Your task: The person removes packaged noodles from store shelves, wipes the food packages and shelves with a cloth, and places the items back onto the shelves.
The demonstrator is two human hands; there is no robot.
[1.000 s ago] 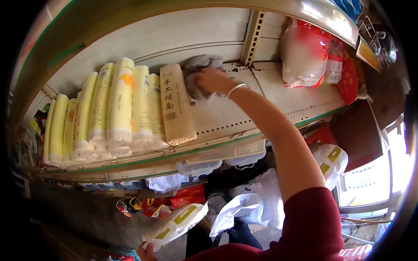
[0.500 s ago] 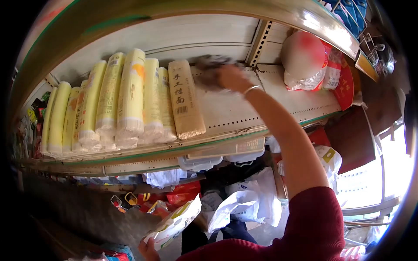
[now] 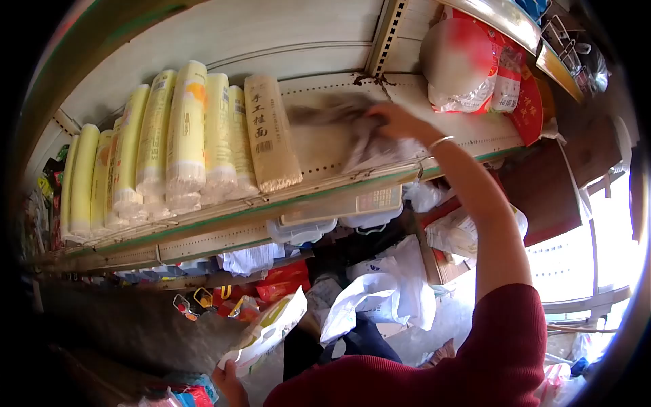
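Observation:
My right hand [image 3: 401, 125] is closed on a greyish cloth [image 3: 380, 150], which is blurred by motion over the white shelf [image 3: 468, 130]. Left of the cloth stands a paper-wrapped pack of dried noodles [image 3: 272, 136], leaning against a row of yellow noodle packs [image 3: 187, 129]. Low in the view, my left hand [image 3: 230, 384] grips the lower edge of a white plastic package with green print [image 3: 268, 332]. Some of its fingers are hidden behind the package.
At the shelf's right end sit a large red-and-white bag [image 3: 461, 64] and a red carton [image 3: 532, 112]. Under the shelf are plastic tubs with lids [image 3: 302, 230] and a white plastic bag [image 3: 383, 292]. A metal lip runs along the shelf front.
My right hand has swept the cloth from the back of the shelf toward the front edge and rightward. The left hand still holds the package. The view has shifted slightly.

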